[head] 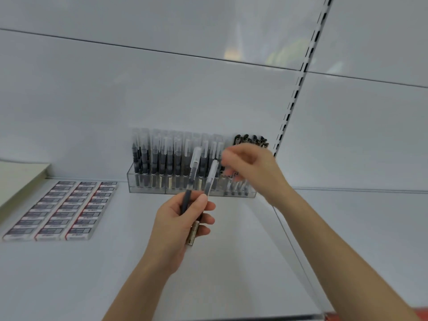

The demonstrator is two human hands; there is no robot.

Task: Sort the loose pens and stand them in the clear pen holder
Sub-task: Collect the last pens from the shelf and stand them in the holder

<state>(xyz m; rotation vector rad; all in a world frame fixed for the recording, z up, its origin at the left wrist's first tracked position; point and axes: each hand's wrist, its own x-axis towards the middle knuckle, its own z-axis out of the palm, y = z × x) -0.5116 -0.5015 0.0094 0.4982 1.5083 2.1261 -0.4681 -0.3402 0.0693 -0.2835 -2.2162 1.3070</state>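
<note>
Holder [148,187] packed with upright pens [162,156]; left fingers [201,201] pinching two pens [193,179]; right fingers [228,158] blurred, unclear.

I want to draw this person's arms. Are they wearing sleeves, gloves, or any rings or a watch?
No. Both forearms are bare right to the bottom of the picture, with no sleeves showing. The left hand and right hand wear no gloves, and no watch, bracelet or ring shows, though the right hand is blurred.

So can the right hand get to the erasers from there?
Probably not easily. The right hand is up at the pen holder, and the left hand, holding pens, sits between it and the erasers.
</note>
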